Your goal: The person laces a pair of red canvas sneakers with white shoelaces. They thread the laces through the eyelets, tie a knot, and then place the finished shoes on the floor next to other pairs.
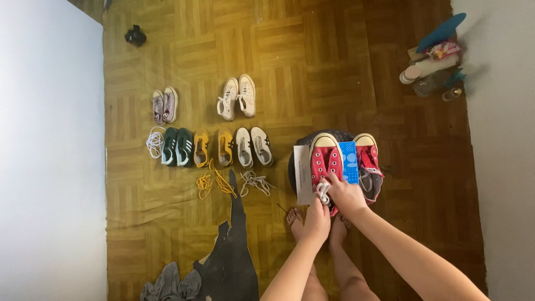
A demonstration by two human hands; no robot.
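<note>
A pair of red sneakers with white toe caps rests on a dark round stool (pixel 292 167) in front of me. My left hand (pixel 316 218) holds a bunched white shoelace (pixel 323 193) at the heel end of the left red sneaker (pixel 324 161). My right hand (pixel 346 195) grips that same sneaker near its tongue. The right red sneaker (pixel 368 161) lies open beside it. A blue card (pixel 349 161) sits between the two shoes and a white paper (pixel 304 174) lies on the stool's left side. My bare feet show below the stool.
Several pairs of shoes line the parquet floor: pink (pixel 165 106), white (pixel 237 97), green (pixel 177 147), yellow (pixel 213 148), white with dark stripes (pixel 253 147). Loose white laces (pixel 154 142), yellow laces (pixel 212 181) and more white laces (pixel 254 181) lie near them. Clutter stands by the right wall (pixel 434 61).
</note>
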